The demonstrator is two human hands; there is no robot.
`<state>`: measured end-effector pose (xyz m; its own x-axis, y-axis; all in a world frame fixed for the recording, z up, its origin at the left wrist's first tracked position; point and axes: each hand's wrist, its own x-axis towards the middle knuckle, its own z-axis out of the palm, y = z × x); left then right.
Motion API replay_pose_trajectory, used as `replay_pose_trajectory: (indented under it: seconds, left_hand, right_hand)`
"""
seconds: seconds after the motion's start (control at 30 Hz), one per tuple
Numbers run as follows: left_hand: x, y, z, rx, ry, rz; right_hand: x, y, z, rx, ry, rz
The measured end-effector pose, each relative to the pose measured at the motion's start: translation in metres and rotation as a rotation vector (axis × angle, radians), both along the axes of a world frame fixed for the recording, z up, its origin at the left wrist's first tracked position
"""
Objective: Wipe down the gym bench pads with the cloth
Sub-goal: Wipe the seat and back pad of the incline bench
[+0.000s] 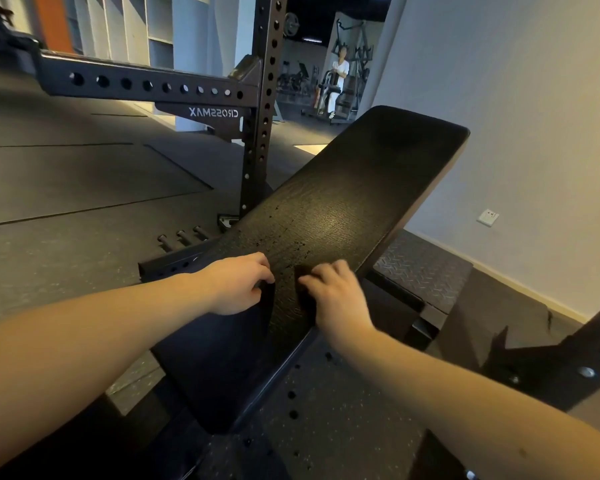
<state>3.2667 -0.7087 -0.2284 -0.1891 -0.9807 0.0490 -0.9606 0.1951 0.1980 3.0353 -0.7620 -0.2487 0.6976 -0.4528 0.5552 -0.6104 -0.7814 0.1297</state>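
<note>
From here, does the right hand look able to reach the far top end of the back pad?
Probably yes, with a lean. The right hand grips the cloth low on the back pad, nothing lies on the pad above it, and the rack upright stands off to the left.

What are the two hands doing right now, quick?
Left hand: fingers curled, pinching an edge of the dark cloth on the bench pad.
Right hand: fingers curled, gripping the same cloth.
</note>
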Motion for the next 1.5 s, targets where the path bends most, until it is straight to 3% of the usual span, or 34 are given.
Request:
replay_pose_trajectory:
  seconds: [0.17,0.23,0.4,0.47,0.57,0.67,0.83,1.07,1.17,1.37,1.43,1.5]
  left_hand:
    - [-0.001,0.000,-0.003,0.000,0.000,0.007]
    - [-0.001,0.000,0.000,0.007,-0.009,0.001]
    - [0.005,0.006,-0.001,0.039,-0.015,0.035]
    - [0.010,0.009,-0.004,0.045,-0.018,0.054]
    - [0.019,0.010,-0.006,0.048,-0.026,0.086]
    - [0.025,0.009,-0.007,0.063,-0.041,0.112]
    - [0.028,0.010,-0.009,0.072,-0.016,0.110]
    - [0.034,0.009,-0.011,0.110,0.062,0.100]
    - [0.039,0.006,-0.007,0.082,0.040,0.129]
    - [0.056,-0.004,-0.012,0.085,0.041,0.331]
    - [0.060,-0.005,-0.014,0.128,0.092,0.326]
    - [0.064,-0.006,-0.014,0.152,0.107,0.304]
  right_hand:
    - [-0.006,0.013,-0.008,0.049,0.205,0.268]
    - [-0.011,-0.014,0.012,-0.009,0.239,0.267]
    - [-0.010,-0.079,0.062,0.010,-0.020,-0.287]
    - [0.005,-0.074,0.063,0.052,-0.045,-0.351]
    - [0.033,-0.041,0.036,0.058,-0.034,-0.223]
    - [0.052,-0.004,0.002,0.082,0.112,-0.017]
    - [0.042,-0.023,0.017,0.053,0.251,0.202]
    - [0.032,-0.100,0.076,0.049,-0.046,-0.374]
    - [0.065,-0.067,0.051,0.128,-0.046,-0.263]
    - [0.088,-0.024,0.016,0.136,0.196,0.146]
    - [0.080,-0.040,0.033,0.093,0.235,0.164]
    - [0.072,-0.072,0.053,0.037,0.154,0.040]
